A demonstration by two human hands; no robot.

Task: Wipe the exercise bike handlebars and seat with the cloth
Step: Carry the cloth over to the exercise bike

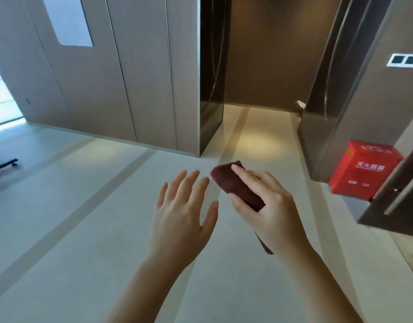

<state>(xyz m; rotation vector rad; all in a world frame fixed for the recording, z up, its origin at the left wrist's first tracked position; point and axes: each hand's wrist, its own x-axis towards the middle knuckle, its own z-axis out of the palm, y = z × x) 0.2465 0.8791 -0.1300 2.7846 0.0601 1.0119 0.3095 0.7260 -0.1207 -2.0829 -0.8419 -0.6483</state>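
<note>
A dark red folded cloth [231, 183] is held in my right hand [268, 203], fingers wrapped around it, at the middle of the view above the floor. A tail of the cloth hangs below the wrist. My left hand [182, 213] is just to its left, flat, fingers spread, holding nothing and not touching the cloth. No handlebars or seat of an exercise bike show. A black base piece of some equipment [3, 164] sits on the floor at the far left edge; I cannot tell what machine it belongs to.
Pale floor [84, 229] stretches ahead. Grey wall panels [121, 78] stand at the back left. A dark corridor opening [259, 66] lies straight ahead. A red fire-equipment box [366, 170] stands at the right by a door with a metal handle [403, 194].
</note>
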